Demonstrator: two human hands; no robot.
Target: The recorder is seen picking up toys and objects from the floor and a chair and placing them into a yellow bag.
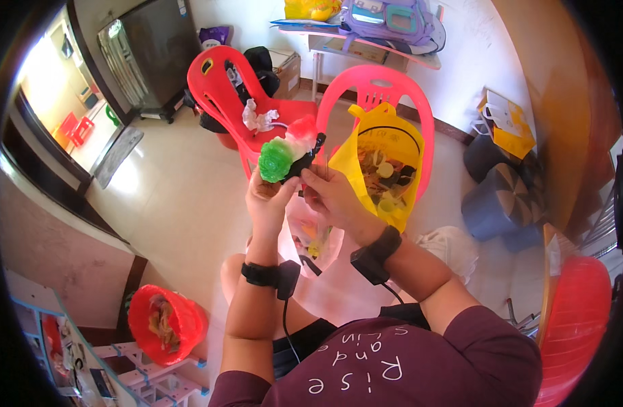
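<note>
My left hand [268, 200] grips an ornament [276, 158] from below. It has a green, rosette-like carved part, a white middle and a red part, all on a black base [302, 169]. My right hand [337, 192] pinches the lower right of that black base; my fingers partly hide it. Just right of my right hand, an open yellow bag [347, 157] rests on a pink plastic chair [427, 127], with many mixed small items inside. Beneath my hands is an open pale pink plastic bag [331, 249] with small colourful items in it.
A red plastic chair [291, 108] bearing crumpled white paper [258, 118] stands ahead. Lower left is a red-lined bin [197, 318]. Blue-grey stools [487, 203] stand at right. A purple backpack [387, 20] lies on a wall desk [418, 57]. Cables hang from both wrist straps.
</note>
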